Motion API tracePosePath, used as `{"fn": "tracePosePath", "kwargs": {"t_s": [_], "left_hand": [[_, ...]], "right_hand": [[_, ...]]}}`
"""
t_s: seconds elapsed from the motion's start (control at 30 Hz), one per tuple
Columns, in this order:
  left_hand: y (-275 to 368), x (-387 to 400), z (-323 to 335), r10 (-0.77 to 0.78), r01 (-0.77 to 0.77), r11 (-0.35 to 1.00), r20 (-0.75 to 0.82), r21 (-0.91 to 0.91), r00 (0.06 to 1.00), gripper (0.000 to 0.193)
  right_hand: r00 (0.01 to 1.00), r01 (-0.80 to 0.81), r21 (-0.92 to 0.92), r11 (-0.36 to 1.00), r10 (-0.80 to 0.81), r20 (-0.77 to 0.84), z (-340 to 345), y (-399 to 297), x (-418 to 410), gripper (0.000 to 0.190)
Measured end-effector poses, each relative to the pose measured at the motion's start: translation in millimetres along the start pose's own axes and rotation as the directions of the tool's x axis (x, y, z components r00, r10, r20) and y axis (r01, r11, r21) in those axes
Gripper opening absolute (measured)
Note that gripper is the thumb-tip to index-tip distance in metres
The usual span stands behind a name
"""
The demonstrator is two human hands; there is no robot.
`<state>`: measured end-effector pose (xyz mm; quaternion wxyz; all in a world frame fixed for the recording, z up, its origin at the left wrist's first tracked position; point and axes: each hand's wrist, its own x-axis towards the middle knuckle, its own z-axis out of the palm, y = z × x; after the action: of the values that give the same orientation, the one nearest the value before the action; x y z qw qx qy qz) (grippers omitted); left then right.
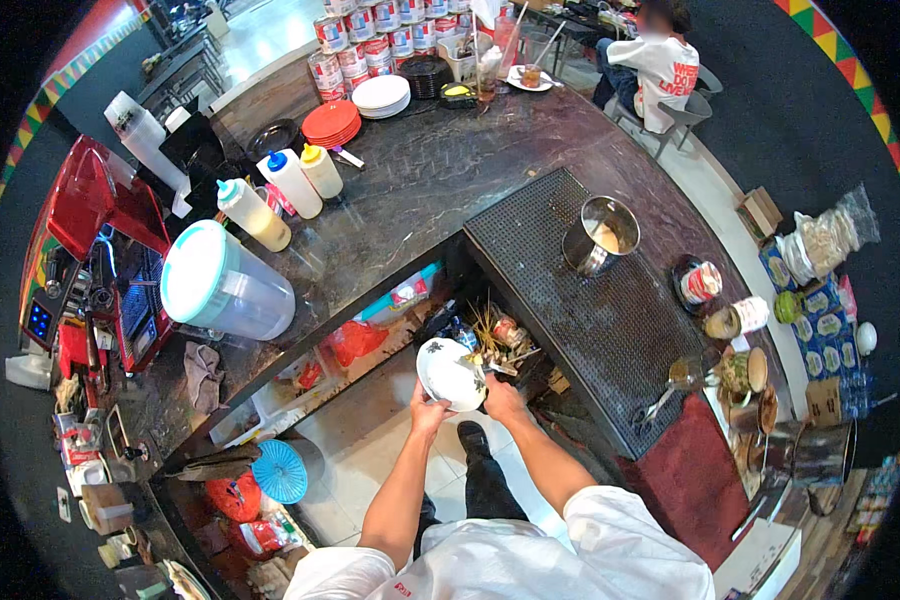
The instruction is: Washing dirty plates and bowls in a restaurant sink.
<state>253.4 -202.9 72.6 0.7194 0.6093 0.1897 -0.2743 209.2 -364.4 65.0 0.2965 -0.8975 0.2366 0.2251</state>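
A white bowl with a dark leaf-like pattern is tilted between my two hands, above the tiled floor. My left hand grips its lower left rim, thumb on top. At the bowl's right edge, my right hand closes on the rim; whether its fingers also hold something thin and dark there I cannot tell. Just beyond the bowl, a heap of wooden skewers and crumpled waste sits in the gap between the counters. A metal pitcher with a tan liquid in it stands on the black perforated mat.
On the dark counter stand a lidded plastic tub, squeeze bottles and stacked plates. A red coffee machine is at left. Jars line the right edge. A seated person is beyond. Below is a blue basket.
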Motion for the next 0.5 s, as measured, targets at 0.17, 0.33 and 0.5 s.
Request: {"fn": "tracePosePath", "kwargs": {"t_s": [0.17, 0.33, 0.5], "left_hand": [[-5, 20, 7, -0.03, 0.028, 1.0, -0.109, -0.012, 0.994, 0.084], [-5, 26, 16, -0.035, 0.036, 0.999, -0.078, 0.014, 0.996, 0.077], [1, -1, 14, -0.02, 0.024, 0.998, -0.06, 0.062, 0.998, 0.077]], "right_hand": [[0.999, -0.032, -0.015, 0.999, 0.032, -0.03, -14, -1, 25, 0.032], [0.994, 0.004, -0.054, 0.999, 0.002, 0.109, -10, -1, -7, 0.042], [0.986, -0.07, -0.033, 0.997, 0.064, -0.152, -3, 26, 31, 0.027]]}}
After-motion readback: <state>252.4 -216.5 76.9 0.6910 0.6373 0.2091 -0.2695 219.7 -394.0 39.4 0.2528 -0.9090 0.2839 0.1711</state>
